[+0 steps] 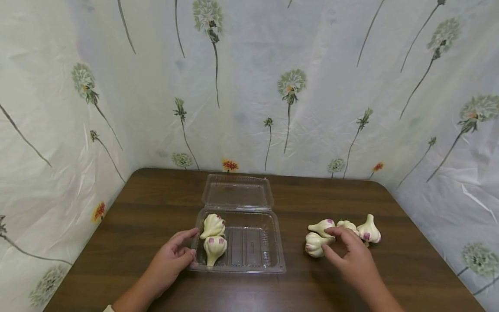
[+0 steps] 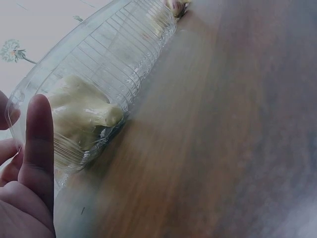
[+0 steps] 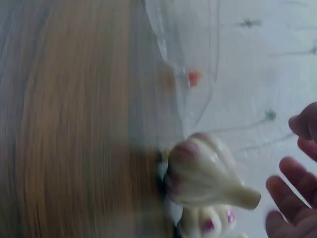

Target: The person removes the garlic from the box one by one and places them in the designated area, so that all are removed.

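A clear plastic clamshell container [image 1: 253, 268] lies with its lid [image 1: 238, 190] folded back. Two garlic bulbs [image 1: 215, 246] sit along its left side, one behind the other. My left hand [image 1: 171, 259] pinches the container's left rim; the left wrist view shows the thumb [image 2: 38, 134] on the near side and fingers beyond the clear wall. At the right, my right hand [image 1: 352, 253] hovers over a cluster of garlic bulbs [image 1: 315, 245], thumb and index finger spread. In the right wrist view its fingers are apart from the nearest bulb [image 3: 205, 173].
Everything stands on a dark brown wooden table [image 1: 167, 190] with rounded far corners. A pale curtain [image 1: 249, 130] printed with dandelions surrounds the back and sides. Another garlic bulb [image 1: 369, 229] lies at the far right of the cluster.
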